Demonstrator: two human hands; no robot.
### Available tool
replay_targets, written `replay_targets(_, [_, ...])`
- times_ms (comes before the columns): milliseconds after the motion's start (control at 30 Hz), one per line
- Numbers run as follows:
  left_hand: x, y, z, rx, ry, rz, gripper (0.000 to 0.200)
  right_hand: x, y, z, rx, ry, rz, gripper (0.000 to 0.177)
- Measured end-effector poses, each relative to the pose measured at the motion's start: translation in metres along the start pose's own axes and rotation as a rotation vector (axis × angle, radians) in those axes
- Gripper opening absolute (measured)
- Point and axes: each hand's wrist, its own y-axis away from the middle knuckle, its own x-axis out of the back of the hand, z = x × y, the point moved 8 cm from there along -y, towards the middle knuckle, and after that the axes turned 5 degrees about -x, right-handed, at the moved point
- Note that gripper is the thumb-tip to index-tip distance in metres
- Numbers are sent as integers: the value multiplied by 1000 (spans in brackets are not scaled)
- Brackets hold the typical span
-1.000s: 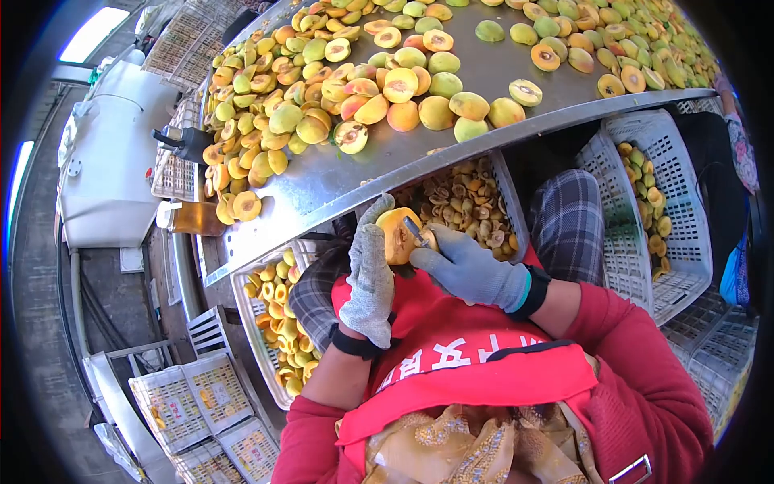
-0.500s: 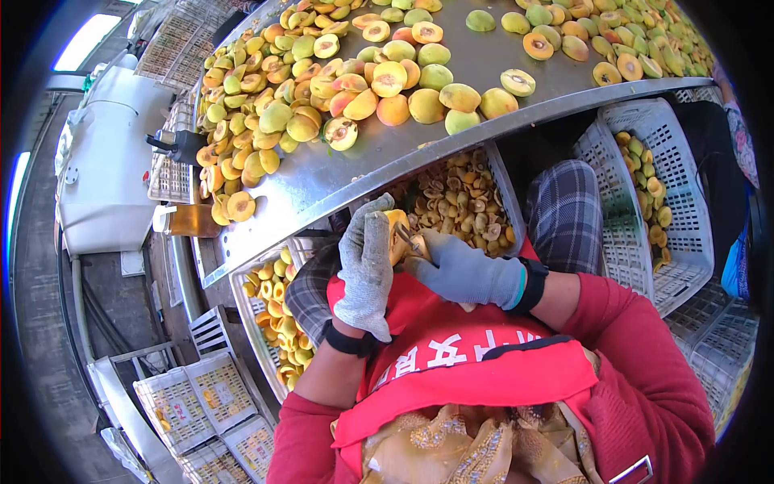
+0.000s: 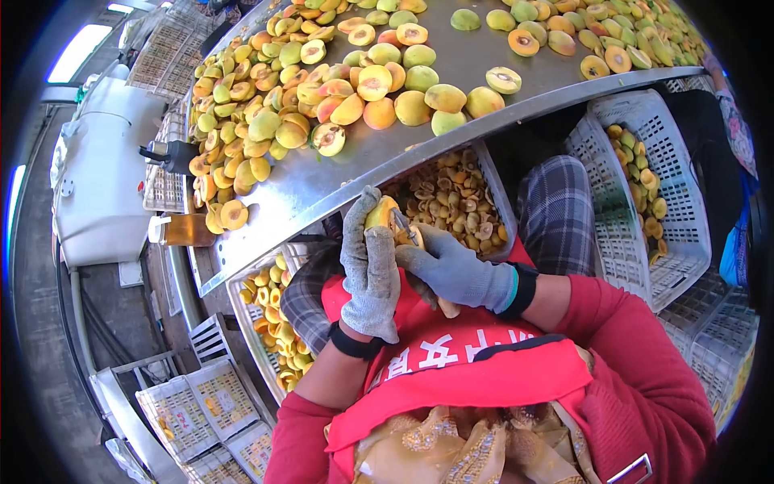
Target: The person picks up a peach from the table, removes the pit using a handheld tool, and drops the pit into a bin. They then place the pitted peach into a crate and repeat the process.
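My left hand is cupping 1 fruit half, its cut face looking toward my right hand, which is grasping a tool. The tool's long axis is slanting from the fruit back toward my body. The fruit is lying left of my right hand; whether the tip is touching flesh, I cannot tell.

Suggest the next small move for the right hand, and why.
Probably work the tool gently around the cut side of the fruit half: the right hand has the tool's metal end at that side, and the left hand holds the fruit up to it.
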Motion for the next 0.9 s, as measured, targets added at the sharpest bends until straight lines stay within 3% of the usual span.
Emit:
replay_targets(167, [-2,4,1,-67,-54,-57,45,-2,2,0,-25,17,-32,23])
replay_targets(267, [-4,1,8,-56,38,-39,39,3,-1,4,62,244,21,26])
replay_targets(367, [0,-3,0,83,175,-16,35,12,-6,3,528,726,213,27])
replay_targets(467, [1,-5,-9,141,239,-20,34,12,-5,1,282,761,205,28])
replay_targets(567, [2,-7,-11,135,206,-15,37,4,1,9,-183,159,-49,28])
replay_targets(667, [3,-9,-7,126,169,-7,40,8,-4,3,66,210,51,28])
replay_targets(900, [6,1,-17,155,276,74,44,11,-6,5,137,279,129,30])
